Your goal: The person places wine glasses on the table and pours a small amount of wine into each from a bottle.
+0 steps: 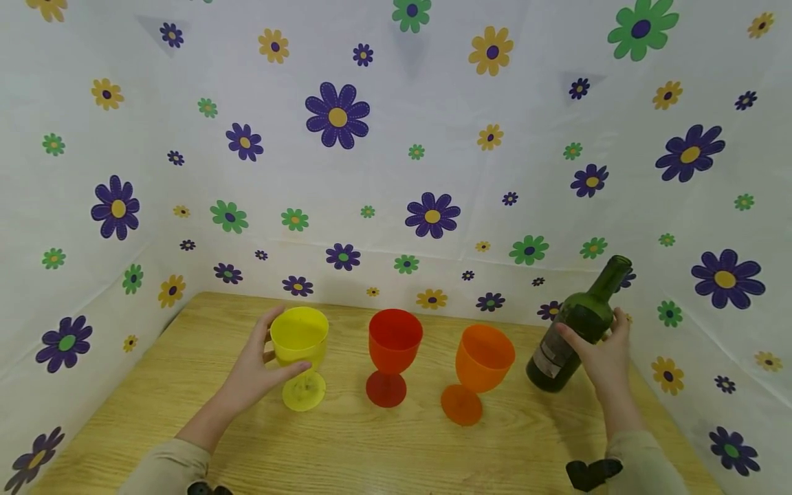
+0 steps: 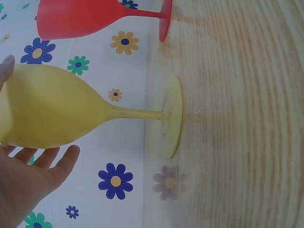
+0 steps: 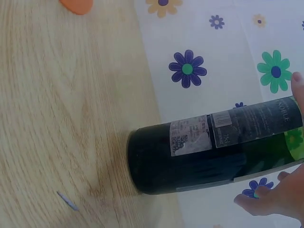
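A yellow plastic goblet [image 1: 302, 344] stands on its foot on the wooden table. My left hand [image 1: 256, 368] holds its bowl, thumb in front and fingers on the far side. In the left wrist view, the stem and foot of this goblet show uncovered. To the right, a dark green glass wine bottle [image 1: 566, 337] with a label has its base at the table surface. My right hand [image 1: 606, 357] grips the bottle's upper body, the thumb across the near side; some fingers are hidden behind the glass. Between the hands stand a red goblet [image 1: 394, 344] and an orange goblet [image 1: 484, 361].
A pale wooden table [image 1: 371, 454] bears everything. White cloth with printed flowers [image 1: 433, 165] walls it in at the back and both sides; the right cloth side is close to my right hand. A small thin fragment [image 3: 67, 201] lies near the bottle.
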Motion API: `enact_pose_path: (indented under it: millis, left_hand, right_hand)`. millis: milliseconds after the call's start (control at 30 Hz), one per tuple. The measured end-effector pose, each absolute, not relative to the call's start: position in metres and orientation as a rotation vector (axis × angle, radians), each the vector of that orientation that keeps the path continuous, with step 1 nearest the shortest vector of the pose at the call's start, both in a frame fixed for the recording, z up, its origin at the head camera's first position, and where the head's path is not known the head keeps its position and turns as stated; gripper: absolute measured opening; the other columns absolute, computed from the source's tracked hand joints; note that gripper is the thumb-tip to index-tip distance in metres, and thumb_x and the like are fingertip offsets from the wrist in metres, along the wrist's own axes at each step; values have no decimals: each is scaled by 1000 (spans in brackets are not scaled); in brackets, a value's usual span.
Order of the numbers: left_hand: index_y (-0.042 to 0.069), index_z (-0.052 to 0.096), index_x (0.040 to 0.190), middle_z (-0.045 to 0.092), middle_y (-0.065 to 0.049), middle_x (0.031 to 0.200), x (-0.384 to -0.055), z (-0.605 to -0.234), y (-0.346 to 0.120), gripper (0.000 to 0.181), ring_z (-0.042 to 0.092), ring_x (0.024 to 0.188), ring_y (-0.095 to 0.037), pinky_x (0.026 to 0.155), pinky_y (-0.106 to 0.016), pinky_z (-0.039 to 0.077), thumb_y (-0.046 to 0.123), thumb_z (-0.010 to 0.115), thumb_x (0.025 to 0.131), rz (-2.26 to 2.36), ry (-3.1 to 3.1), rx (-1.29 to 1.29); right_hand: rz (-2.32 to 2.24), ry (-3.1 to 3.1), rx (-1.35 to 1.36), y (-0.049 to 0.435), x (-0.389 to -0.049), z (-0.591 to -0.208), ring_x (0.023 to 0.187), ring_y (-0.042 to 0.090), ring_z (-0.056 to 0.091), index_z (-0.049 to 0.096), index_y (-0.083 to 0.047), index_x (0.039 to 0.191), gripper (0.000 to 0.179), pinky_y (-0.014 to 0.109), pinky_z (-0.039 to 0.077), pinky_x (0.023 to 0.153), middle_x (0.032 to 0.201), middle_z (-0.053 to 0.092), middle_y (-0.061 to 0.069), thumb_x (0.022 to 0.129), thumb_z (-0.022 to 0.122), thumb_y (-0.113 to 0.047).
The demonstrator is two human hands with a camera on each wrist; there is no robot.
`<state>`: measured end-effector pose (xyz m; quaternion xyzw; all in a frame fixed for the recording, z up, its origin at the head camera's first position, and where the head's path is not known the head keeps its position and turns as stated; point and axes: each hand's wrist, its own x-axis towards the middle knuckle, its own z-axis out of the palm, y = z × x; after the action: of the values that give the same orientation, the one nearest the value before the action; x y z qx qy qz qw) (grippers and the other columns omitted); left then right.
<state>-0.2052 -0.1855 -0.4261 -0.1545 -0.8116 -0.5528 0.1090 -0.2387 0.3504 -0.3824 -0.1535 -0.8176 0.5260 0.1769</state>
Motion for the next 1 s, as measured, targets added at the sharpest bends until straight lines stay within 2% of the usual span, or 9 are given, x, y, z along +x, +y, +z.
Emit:
enact_pose_path:
  millis: [133,333,500,733,1000]
  left_hand:
    - [19,19,150,37,-11,139,-205,-427,-185,94,39,121,-32,92,-65,38,24,80,79,-1634,-2376,-442]
    - [15,19,150,37,-12,139,-206,-428,-184,92,40,122,-33,93,-64,39,22,79,80,-1657,-2363,-430]
    - [18,19,150,37,-12,140,-206,-428,-184,91,40,122,-33,93,-63,39,21,78,81,-1664,-2359,-424]
    - [20,19,151,37,-11,140,-205,-428,-184,90,40,121,-31,93,-62,39,18,77,82,-1688,-2339,-430]
    - [18,20,150,38,-11,140,-207,-430,-185,88,40,121,-32,93,-63,39,15,76,82,-1681,-2330,-438]
  right_hand:
    - [1504,-2296,-428,348,-243,-382,140,40,12,-9,-20,153,112,59,23,107,158,0,13,81,74,-41]
    - [1498,-2265,-450,344,-248,-383,137,39,24,-1,-20,153,109,57,26,107,155,14,16,79,76,-42]
    - [1481,-2222,-498,340,-251,-385,136,38,26,3,-19,152,107,55,26,108,152,20,18,78,77,-42]
    - [1458,-2202,-521,336,-251,-387,137,39,24,1,-16,151,104,53,23,109,152,19,20,81,73,-42]
    - [1423,-2236,-551,336,-254,-383,135,42,26,-1,-12,150,104,54,25,108,151,19,25,82,72,-41]
